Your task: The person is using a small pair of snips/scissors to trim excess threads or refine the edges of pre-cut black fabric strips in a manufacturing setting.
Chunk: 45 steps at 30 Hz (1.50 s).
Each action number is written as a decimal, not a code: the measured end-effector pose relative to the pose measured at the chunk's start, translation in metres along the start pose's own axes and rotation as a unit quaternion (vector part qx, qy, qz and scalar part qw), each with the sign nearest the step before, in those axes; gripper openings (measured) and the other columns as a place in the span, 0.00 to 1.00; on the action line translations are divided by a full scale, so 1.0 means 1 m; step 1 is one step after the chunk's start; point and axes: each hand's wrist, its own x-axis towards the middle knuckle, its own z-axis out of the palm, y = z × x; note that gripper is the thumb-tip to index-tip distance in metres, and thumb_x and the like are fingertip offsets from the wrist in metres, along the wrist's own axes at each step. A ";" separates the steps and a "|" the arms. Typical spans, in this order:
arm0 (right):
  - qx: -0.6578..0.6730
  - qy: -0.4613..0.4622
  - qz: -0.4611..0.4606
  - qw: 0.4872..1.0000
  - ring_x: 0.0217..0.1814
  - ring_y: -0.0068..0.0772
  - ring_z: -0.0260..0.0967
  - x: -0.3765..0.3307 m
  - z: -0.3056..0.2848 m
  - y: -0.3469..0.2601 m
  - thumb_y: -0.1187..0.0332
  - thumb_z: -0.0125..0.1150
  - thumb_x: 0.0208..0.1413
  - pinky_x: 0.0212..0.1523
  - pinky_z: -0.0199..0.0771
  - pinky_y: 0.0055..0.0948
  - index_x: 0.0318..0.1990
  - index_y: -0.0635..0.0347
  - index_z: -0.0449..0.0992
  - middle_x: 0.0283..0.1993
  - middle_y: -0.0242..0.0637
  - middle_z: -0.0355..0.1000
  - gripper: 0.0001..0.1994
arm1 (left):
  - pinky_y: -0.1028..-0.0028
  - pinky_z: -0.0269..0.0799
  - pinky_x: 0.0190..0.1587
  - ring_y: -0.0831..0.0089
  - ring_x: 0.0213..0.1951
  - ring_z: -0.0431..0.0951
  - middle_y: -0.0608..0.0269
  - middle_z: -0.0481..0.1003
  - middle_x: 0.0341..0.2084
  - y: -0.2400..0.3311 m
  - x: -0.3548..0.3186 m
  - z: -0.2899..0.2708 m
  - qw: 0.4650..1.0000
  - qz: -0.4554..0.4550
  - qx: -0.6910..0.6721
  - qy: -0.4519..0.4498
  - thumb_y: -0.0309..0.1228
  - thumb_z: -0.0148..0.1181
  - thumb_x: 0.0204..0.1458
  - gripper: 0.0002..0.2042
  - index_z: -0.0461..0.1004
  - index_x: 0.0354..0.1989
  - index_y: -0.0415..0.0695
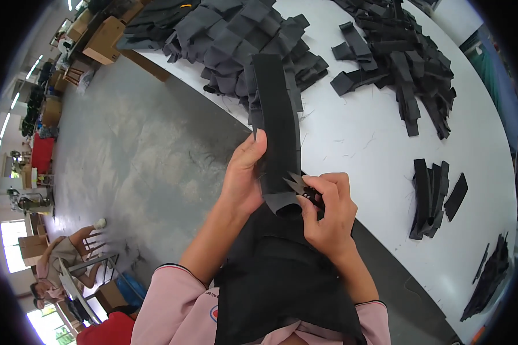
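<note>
strip: a long black fabric strip [279, 126], held up between the two hands; its far end reaches over the heap, its near end comes past the table edge, in front of the black apron [282, 282].
long axis: runs away from the body, almost straight ahead; the near end curls round and shows a greyer band.
left hand [243, 178]: grasping the strip by its left edge, thumb lying along that side, fingers mostly hidden behind.
right hand [331, 213]: clenched round small thread snips [306, 194] with dark handles.
blades to strip: they point forward and left across the right edge, just above the curled end, tips parted; whether they touch the cloth, i cannot tell.
nearer hand: the right, its thumb just beside the curled end; the left sits across the strip from it.
table [351, 149]: white, strewn with loose threads, its edge slanting down to the right.
heap [236, 29]: dark grey pieces, overlapping, beyond the strip.
right side: a tangled black pile [408, 52], a small stack [429, 198], a single flat piece [456, 197] near it.
room: grey floor [132, 132], cardboard box [104, 40], a seated person [69, 253] well off to the left.
</note>
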 end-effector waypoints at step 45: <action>0.351 -0.049 0.202 0.913 0.29 0.16 0.61 0.017 0.008 0.053 0.79 0.59 0.44 0.27 0.61 0.18 0.38 0.61 0.71 0.32 0.30 0.59 0.11 | 0.69 0.70 0.47 0.67 0.43 0.73 0.51 0.69 0.45 0.001 0.015 -0.008 0.980 -0.077 0.166 0.081 0.38 0.47 0.57 0.21 0.62 0.51 0.33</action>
